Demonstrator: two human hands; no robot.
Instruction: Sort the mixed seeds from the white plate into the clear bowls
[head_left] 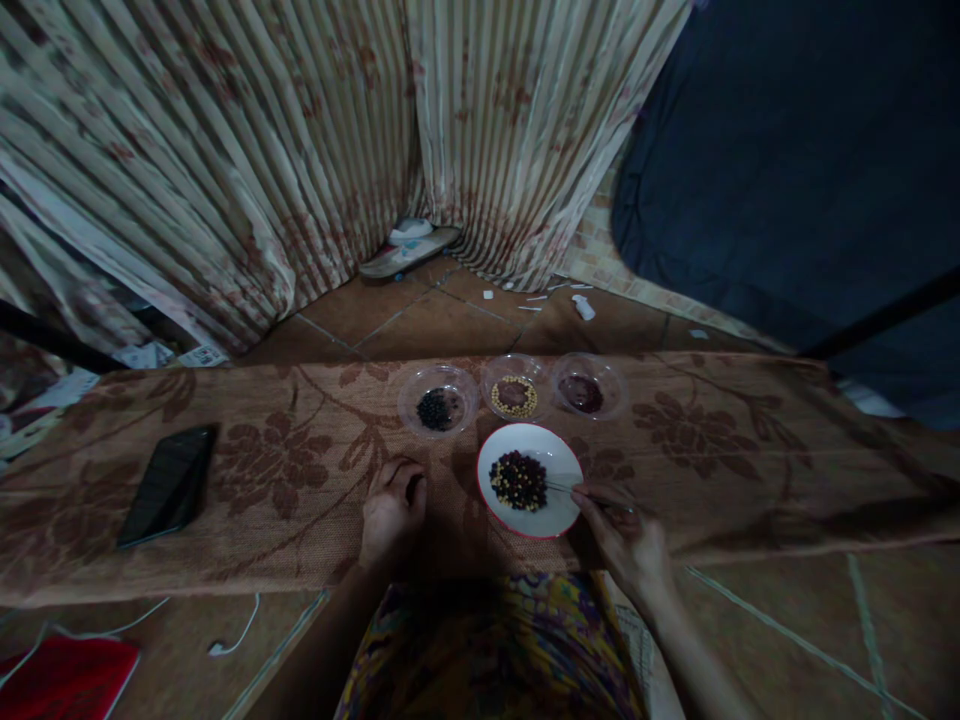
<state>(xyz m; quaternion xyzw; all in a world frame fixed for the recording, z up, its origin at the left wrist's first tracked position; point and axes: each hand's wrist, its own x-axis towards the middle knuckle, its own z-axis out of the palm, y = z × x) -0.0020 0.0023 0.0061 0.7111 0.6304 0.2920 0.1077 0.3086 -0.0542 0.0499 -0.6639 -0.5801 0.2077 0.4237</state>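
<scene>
My right hand (619,525) grips a pair of thin metal tweezers (559,487), with the tips over the beans in a white bowl with a red rim (559,515). A mixed heap of black, yellow and dark red beans (517,482) lies on the bowl's left side. Curled on the cloth left of the bowl, my left hand (394,505) shows nothing in its fingers. Behind the bowl stand three clear plastic bowls: one with black beans (435,410), one with yellow beans (514,396), one with dark red beans (583,393).
A brown flower-patterned cloth (300,540) covers the long narrow table. At its left lies a black phone (169,485). Striped curtains (315,150) hang beyond it, with white scraps (583,306) on the tiled floor. A red bag-like item (67,675) lies at lower left.
</scene>
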